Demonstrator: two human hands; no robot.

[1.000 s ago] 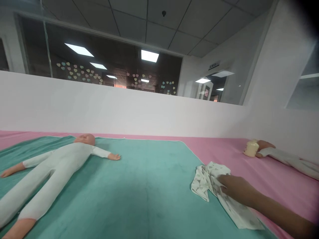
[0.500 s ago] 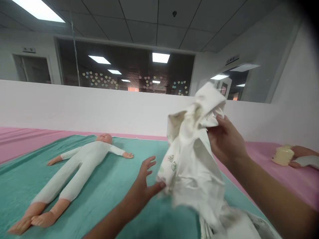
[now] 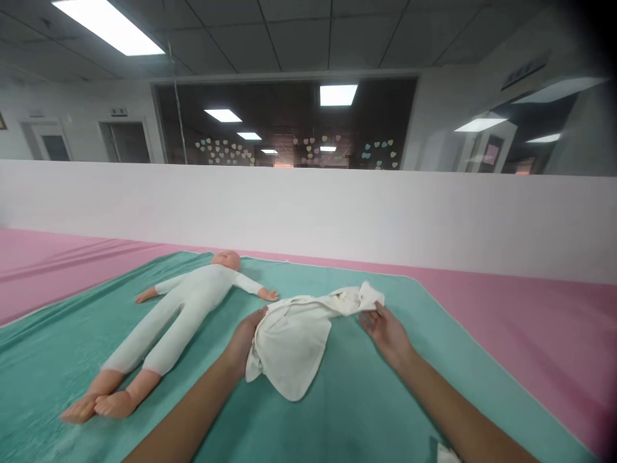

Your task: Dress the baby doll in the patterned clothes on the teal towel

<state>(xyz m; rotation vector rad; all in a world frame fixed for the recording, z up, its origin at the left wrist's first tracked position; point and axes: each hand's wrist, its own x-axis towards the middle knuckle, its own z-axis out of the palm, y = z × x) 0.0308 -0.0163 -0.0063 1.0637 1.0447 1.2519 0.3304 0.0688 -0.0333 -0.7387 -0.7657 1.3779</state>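
Observation:
A white cloth garment (image 3: 294,347), looking like baby clothing, is stretched sideways between my hands over the green sheet. My left hand (image 3: 243,337) is closed on its left end, with the fingertips partly hidden by the fabric. At the other end, my right hand (image 3: 388,331) pinches a bunched, narrow part. The lower left of the cloth hangs in a rounded flap. To the left lies a baby doll (image 3: 193,292) on its back, dressed in a white long-sleeved suit, arms spread and feet bare. Its near hand is close to the cloth.
The green sheet (image 3: 366,399) lies over a pink surface (image 3: 520,315). Behind it runs a low white wall (image 3: 308,212) with windows above. A small piece of white fabric (image 3: 446,453) shows at the bottom edge, beside my right forearm.
The crumpled white fabric raised in my right hand has come down near the sheet as a single spread garment. My left hand, open before, now grips it. The view has turned right.

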